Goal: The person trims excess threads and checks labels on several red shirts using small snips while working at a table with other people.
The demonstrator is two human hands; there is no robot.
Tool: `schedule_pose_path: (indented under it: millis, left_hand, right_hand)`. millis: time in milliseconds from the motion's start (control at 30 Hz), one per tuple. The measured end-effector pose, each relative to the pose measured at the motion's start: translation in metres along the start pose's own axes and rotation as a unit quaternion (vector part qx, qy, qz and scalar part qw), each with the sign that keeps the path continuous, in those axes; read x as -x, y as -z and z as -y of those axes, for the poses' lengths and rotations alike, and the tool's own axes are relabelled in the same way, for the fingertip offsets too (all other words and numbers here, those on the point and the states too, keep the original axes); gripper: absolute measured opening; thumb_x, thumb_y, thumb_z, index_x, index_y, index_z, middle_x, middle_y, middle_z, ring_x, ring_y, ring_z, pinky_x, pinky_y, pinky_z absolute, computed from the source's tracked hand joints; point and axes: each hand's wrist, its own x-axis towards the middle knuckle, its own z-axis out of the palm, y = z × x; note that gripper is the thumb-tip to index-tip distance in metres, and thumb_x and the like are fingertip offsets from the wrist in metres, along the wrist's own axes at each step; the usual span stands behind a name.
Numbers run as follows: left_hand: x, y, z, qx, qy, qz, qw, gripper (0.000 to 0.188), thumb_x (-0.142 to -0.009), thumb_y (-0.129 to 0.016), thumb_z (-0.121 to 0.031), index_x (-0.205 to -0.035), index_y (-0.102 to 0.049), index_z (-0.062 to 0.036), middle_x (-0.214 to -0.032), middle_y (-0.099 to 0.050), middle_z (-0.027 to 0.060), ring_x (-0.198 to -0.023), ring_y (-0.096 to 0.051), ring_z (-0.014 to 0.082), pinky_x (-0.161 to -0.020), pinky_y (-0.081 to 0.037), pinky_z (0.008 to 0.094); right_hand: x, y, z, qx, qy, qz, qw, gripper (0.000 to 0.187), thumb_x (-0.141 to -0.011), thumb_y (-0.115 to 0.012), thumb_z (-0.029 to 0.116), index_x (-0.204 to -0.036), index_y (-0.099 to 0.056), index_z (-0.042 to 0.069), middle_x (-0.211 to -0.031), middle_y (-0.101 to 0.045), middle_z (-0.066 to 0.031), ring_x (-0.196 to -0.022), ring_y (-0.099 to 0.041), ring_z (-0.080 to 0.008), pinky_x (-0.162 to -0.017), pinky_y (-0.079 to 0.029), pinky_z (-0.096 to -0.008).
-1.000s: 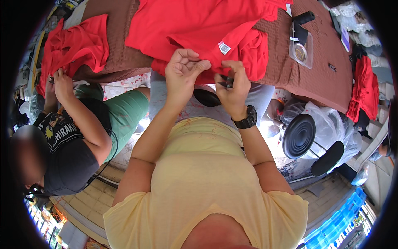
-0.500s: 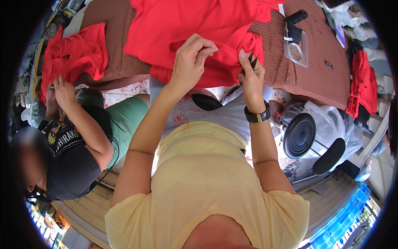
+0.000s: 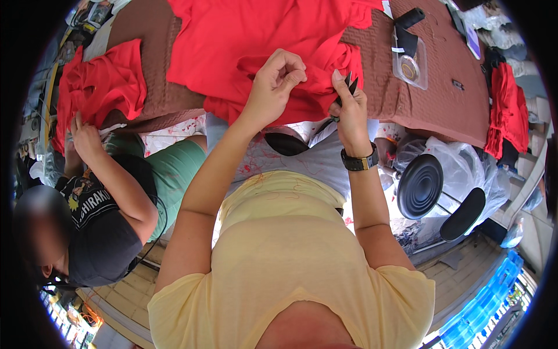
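Note:
A large red garment [image 3: 256, 35] lies spread over the brown table [image 3: 430, 99] in front of me. My left hand [image 3: 278, 78] pinches a fold of the red cloth near its front edge. My right hand [image 3: 349, 107], with a black watch on the wrist, holds small dark scissors [image 3: 343, 96] right beside that fold, touching the cloth.
To my left a seated person in a dark shirt handles another red garment [image 3: 102, 87]. A clear plastic case [image 3: 410, 61] and a black object [image 3: 410, 17] lie on the table. More red cloth [image 3: 505, 110] hangs at the right. A black stool [image 3: 421, 186] stands at the lower right.
Both my hands have moved up and forward onto the red garment. My arms are now stretched out further, and the right hand with the scissors has come closer to the left one.

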Motion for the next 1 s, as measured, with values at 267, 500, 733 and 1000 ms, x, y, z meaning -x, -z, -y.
schedule_pose_path:
  millis: [267,500,733,1000]
  left_hand:
    - [0.010,-0.001,-0.014,-0.125,-0.024,0.005,0.992,0.014,-0.089,-0.072,-0.003,-0.102,-0.066,-0.0023,-0.086,-0.060,0.0028,-0.083,-0.060,0.0128,-0.074,-0.049,0.0280]
    - [0.000,-0.008,-0.005,-0.266,-0.119,-0.060,0.955,0.009,-0.084,-0.072,-0.001,-0.091,-0.066,0.0009,-0.087,-0.057,0.0080,-0.076,-0.060,0.0200,-0.069,-0.049,0.0303]
    - [0.011,-0.009,0.005,-0.046,0.072,0.009,0.996,0.008,-0.099,-0.060,-0.005,-0.102,-0.061,0.0017,-0.098,-0.063,0.0056,-0.086,-0.060,0.0124,-0.084,-0.049,0.0275]
    - [0.019,-0.016,0.003,0.008,0.094,-0.009,0.995,0.010,-0.101,-0.058,-0.008,-0.102,-0.061,0.0017,-0.111,-0.066,0.0093,-0.097,-0.062,0.0134,-0.090,-0.050,0.0293]
  right_hand:
    - [0.000,0.006,-0.002,-0.003,0.009,0.003,1.000,0.024,-0.101,-0.064,0.028,-0.080,-0.060,0.017,-0.063,-0.044,0.0114,-0.049,-0.030,-0.0001,-0.045,-0.021,-0.0218]
    - [0.003,0.005,-0.004,0.034,0.041,0.005,0.999,0.018,-0.100,-0.066,0.027,-0.092,-0.068,0.011,-0.067,-0.047,0.0118,-0.051,-0.030,0.0015,-0.045,-0.021,-0.0212]
    - [-0.003,0.014,-0.015,0.128,0.105,-0.047,0.985,0.022,-0.101,-0.064,0.026,-0.089,-0.066,0.008,-0.064,-0.045,0.0101,-0.052,-0.032,0.0011,-0.046,-0.022,-0.0218]
    - [0.047,-0.011,0.013,-0.035,-0.089,0.070,0.993,0.047,-0.107,-0.039,0.046,-0.093,-0.058,0.004,-0.068,-0.044,0.0027,-0.049,-0.034,-0.0052,-0.046,-0.024,-0.0235]
